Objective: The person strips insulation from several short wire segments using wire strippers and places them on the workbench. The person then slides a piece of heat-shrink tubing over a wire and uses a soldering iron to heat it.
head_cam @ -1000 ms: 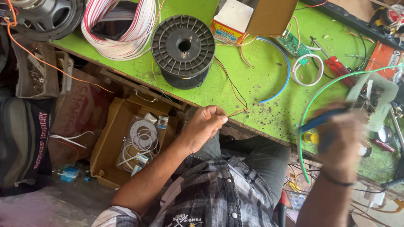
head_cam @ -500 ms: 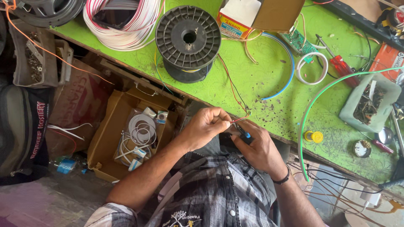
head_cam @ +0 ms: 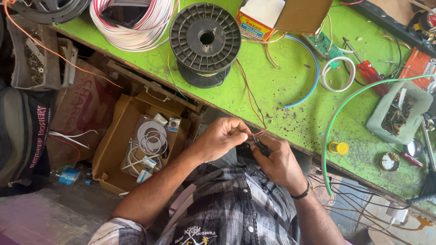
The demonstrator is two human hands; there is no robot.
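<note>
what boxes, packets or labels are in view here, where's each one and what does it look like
Small carton: top of the green bench, boxy, yellow, red and blue print, white flap.
Brown cardboard flap: right beside that carton, plain.
Red packet: far right of the bench, flat, partly cut off.
Open cardboard box: under the bench, brown, holding bagged white cable.
Large printed carton: left of the open box, brown with red lettering.
Dark bag: far left, pink lettering.

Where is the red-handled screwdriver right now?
In the head view, the red-handled screwdriver lies on the green table at upper right, beside the white wire ring, far from both hands.
</note>
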